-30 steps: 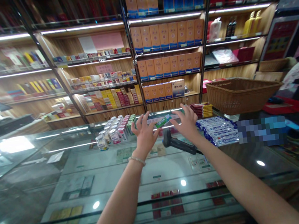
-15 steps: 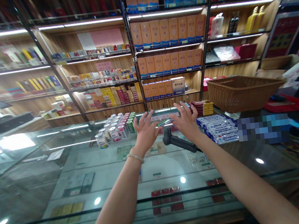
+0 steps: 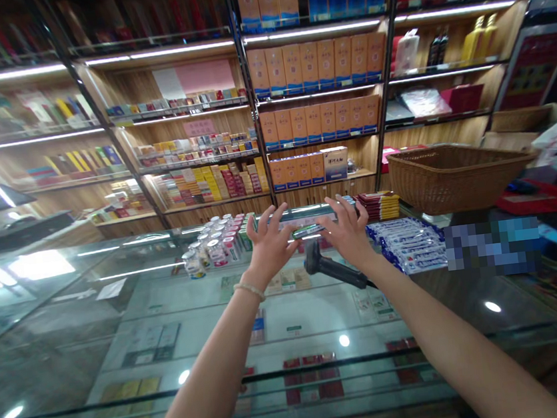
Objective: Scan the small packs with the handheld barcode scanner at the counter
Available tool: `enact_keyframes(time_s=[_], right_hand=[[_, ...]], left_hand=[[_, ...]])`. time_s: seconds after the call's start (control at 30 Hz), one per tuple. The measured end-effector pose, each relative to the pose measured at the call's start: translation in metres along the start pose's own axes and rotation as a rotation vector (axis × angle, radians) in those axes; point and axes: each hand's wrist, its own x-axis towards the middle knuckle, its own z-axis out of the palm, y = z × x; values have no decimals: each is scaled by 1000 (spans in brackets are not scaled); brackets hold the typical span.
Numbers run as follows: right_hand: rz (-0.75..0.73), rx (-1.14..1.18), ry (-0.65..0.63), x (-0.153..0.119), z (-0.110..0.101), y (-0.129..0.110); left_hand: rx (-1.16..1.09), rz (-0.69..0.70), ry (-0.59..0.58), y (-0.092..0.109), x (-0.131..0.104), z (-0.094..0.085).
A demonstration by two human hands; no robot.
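A slim green-and-white packet (image 3: 308,230) spans the gap between my two hands, low over the glass counter or touching it; I cannot tell which. My left hand (image 3: 271,240) pinches its left end, with the other fingers raised and spread. At its right end, my right hand (image 3: 346,231) grips it between thumb and fingers. Just below the packet lies a black handheld barcode scanner (image 3: 336,271), close to my right wrist. Small tubs and packs (image 3: 217,243) stand in rows left of my left hand. Blue-and-white packets (image 3: 408,244) are piled right of my right hand.
The glass display counter (image 3: 178,301) holds flat packs beneath its top. Red-and-yellow packs (image 3: 378,205) are stacked behind my right hand, beside a wicker basket (image 3: 456,178). Lit shelves with orange boxes (image 3: 317,64) line the back wall.
The slim packet has turned from tilted to nearly level between my hands. Both hands stay at its ends, and the whole view has shifted slightly downward.
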Motion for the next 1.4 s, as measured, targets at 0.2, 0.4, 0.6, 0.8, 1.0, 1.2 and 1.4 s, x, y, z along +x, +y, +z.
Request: enact_keyframes(time_s=[0.2, 0.4, 0.6, 0.8, 1.0, 1.2, 1.4], right_hand=[[-23, 37, -71, -2, -4, -8], [18, 99, -272, 5, -13, -18], [271, 133, -661, 15, -19, -27], [298, 86, -961, -12, -31, -40], [268, 6, -840, -38, -25, -45], [253, -12, -820, -39, -19, -42], [248, 15, -837, -32, -11, -35]], left_hand=[[24, -13, 13, -5, -14, 0], [3, -132, 25, -8, -27, 5], [9, -239, 33, -18, -34, 5], [11, -271, 26, -20, -35, 5], [-2, -278, 9, -15, -35, 4], [-6, -294, 6, -17, -35, 5], [-10, -316, -5, -20, -37, 5]])
